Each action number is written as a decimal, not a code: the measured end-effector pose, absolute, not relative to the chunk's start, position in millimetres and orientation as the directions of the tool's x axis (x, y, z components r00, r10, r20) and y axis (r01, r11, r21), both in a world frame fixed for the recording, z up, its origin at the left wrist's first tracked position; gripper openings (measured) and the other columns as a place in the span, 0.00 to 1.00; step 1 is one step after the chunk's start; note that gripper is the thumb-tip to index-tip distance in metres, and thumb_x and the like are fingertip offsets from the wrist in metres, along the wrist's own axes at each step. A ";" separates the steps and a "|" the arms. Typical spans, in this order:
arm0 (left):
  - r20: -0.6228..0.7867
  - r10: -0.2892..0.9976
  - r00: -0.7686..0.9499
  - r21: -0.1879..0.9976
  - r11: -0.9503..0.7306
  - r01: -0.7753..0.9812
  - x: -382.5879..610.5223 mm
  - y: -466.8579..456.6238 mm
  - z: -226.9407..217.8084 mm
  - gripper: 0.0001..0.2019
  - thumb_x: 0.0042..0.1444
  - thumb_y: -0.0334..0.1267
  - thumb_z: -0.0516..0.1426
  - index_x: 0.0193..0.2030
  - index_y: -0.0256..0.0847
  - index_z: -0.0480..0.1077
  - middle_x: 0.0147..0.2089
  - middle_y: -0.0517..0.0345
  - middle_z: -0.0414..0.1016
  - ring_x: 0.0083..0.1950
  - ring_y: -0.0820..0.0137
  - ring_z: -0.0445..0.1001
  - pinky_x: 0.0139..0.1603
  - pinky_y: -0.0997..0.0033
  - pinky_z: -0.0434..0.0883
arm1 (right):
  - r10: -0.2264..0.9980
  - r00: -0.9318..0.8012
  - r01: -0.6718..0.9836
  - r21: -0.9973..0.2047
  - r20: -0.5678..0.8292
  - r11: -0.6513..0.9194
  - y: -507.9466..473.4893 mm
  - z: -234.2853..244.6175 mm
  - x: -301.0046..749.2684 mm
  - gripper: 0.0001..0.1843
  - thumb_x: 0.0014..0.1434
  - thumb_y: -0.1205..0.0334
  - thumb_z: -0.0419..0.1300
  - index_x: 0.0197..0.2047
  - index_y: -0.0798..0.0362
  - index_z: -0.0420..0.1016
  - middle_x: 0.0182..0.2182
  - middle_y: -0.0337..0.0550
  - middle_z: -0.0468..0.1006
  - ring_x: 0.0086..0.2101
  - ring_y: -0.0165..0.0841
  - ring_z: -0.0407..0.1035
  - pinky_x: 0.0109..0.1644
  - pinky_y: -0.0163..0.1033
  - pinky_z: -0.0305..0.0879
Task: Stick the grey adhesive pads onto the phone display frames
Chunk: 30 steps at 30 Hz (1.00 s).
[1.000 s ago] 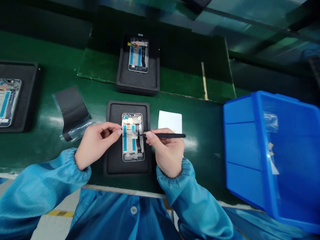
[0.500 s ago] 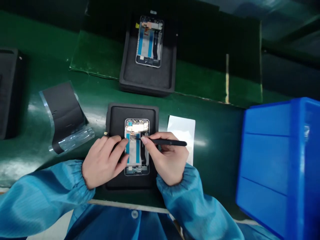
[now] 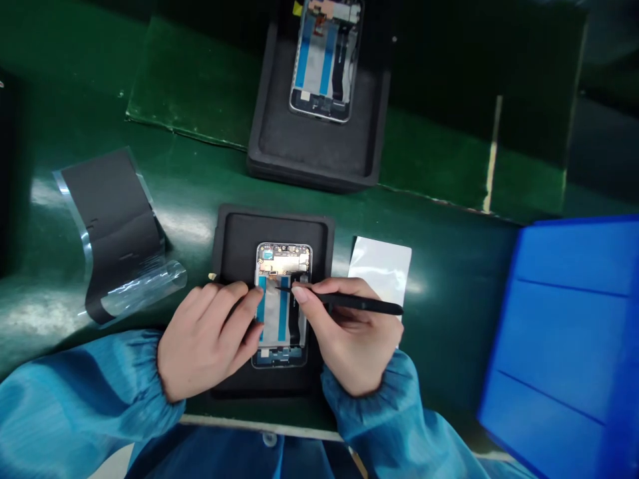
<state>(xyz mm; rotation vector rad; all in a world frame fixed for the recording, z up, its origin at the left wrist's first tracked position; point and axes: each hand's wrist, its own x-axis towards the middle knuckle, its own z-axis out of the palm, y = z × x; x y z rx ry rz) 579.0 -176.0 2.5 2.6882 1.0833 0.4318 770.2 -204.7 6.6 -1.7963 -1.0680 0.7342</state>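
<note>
An opened phone [image 3: 272, 313], its circuit board and two blue strips showing, lies in a black foam tray [image 3: 234, 229]. My left hand [image 3: 210, 332] rests beside it, with the index fingertip and thumb apart, touching the phone's left edge. In my right hand [image 3: 352, 332] are black tweezers [image 3: 364, 304], pinched between thumb and fingers. Their thin tip points left over the grey area just below the circuit board. Whether the tip touches the surface, or has anything in it, I cannot tell.
A second opened phone [image 3: 324, 66] sits in another black tray [image 3: 319, 156] at the back. Left lies a black sheet with clear film [image 3: 114, 226]. A white sheet [image 3: 382, 266] is partly behind my right hand. A blue bin [image 3: 559, 339] stands far right.
The whole view has shifted and come a little closer. Both hands stay at the phone; the tweezers remain in my right hand, their tip still just below the circuit board.
</note>
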 end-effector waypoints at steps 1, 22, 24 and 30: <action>0.191 0.702 0.686 0.303 -0.707 0.639 579.1 -175.9 2.4 0.15 0.62 0.37 0.56 0.53 0.32 0.73 0.45 0.44 0.75 0.40 0.61 0.70 0.37 0.62 0.66 | 0.891 0.452 0.359 -0.905 -0.046 -0.229 -204.5 6.8 770.1 0.08 0.53 0.63 0.72 0.33 0.50 0.77 0.27 0.38 0.80 0.25 0.31 0.76 0.24 0.32 0.72; 0.188 0.698 0.691 0.323 -0.708 0.628 578.7 -176.5 2.5 0.16 0.61 0.37 0.58 0.53 0.31 0.73 0.46 0.43 0.74 0.40 0.60 0.69 0.37 0.61 0.65 | 0.892 0.452 0.386 -0.897 -0.019 -0.215 -203.6 5.9 770.7 0.08 0.53 0.64 0.72 0.33 0.50 0.76 0.26 0.37 0.80 0.24 0.30 0.76 0.24 0.31 0.72; 0.188 0.698 0.691 0.325 -0.708 0.627 578.4 -176.9 2.7 0.16 0.61 0.36 0.58 0.53 0.31 0.73 0.46 0.43 0.74 0.40 0.59 0.69 0.38 0.61 0.65 | 0.895 0.446 0.393 -0.897 -0.008 -0.204 -203.8 5.5 770.9 0.08 0.53 0.64 0.72 0.33 0.50 0.76 0.26 0.36 0.80 0.24 0.29 0.75 0.24 0.31 0.72; 0.195 0.694 0.693 0.328 -0.712 0.621 579.2 -176.4 1.7 0.16 0.61 0.36 0.58 0.54 0.30 0.73 0.46 0.42 0.74 0.40 0.59 0.69 0.37 0.60 0.65 | 0.894 0.447 0.407 -0.889 -0.006 -0.209 -205.0 3.4 770.9 0.09 0.52 0.64 0.73 0.34 0.50 0.76 0.27 0.36 0.80 0.24 0.29 0.75 0.24 0.32 0.72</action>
